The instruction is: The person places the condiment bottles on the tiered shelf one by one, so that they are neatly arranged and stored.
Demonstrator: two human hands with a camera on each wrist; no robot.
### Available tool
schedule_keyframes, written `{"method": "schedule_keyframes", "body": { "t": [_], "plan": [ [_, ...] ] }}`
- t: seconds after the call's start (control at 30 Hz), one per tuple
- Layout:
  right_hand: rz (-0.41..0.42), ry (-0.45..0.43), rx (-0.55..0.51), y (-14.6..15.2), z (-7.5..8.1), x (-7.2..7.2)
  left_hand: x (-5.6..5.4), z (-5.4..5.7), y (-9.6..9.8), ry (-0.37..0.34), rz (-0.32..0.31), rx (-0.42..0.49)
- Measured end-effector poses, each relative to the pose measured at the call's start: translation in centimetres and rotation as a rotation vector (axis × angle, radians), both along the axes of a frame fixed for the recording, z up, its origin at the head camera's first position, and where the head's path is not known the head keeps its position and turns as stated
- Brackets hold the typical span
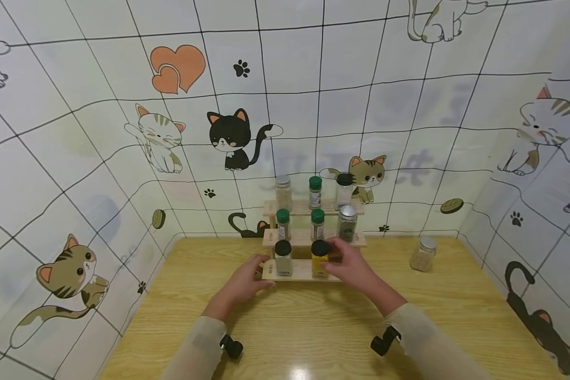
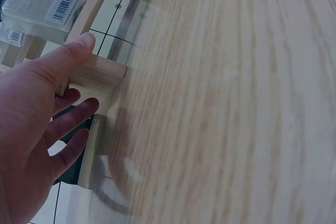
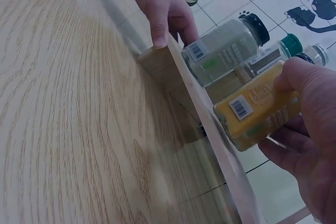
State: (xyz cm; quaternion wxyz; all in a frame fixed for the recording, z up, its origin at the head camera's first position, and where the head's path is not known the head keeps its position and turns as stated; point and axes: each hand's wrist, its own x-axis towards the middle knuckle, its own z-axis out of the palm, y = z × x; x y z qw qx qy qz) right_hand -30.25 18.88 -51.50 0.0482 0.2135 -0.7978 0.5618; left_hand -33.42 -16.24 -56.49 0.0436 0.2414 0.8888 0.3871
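Observation:
A three-tier wooden spice rack (image 1: 300,270) stands against the wall. Its left end is held by my left hand (image 1: 248,275), the thumb on the front edge of the lowest tier. In the right wrist view, my right hand (image 3: 315,114) grips a jar of yellow spice (image 3: 257,108) with a black lid at the lowest tier. Left of that jar, a pale spice jar (image 1: 283,259) with a black lid sits on the same tier. The middle tier bears two green-lidded jars and a silver-lidded jar (image 1: 347,224). Three more jars line the top tier.
To the right of the rack, a silver-lidded jar (image 1: 424,254) stands alone on the wooden table (image 1: 309,327). Wall covering (image 1: 294,79) printed with cats and grid lines rises behind and on both sides.

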Motion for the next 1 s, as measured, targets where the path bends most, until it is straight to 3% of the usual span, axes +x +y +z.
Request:
{"method": "schedule_keyframes", "body": {
  "t": [0.4,0.77,1.0],
  "plan": [
    [-0.005,0.033,0.01,-0.5,-1.3,-0.4,-0.1,0.0,0.0,0.0,0.015,-0.006],
    [-0.034,0.058,0.049,-0.1,-1.4,0.1,-0.2,-0.1,0.1,-0.003,0.017,-0.027],
    [-0.113,-0.022,0.067,1.7,-1.2,1.4,-0.1,-0.1,0.0,-0.011,0.02,-0.015]
  ]
}}
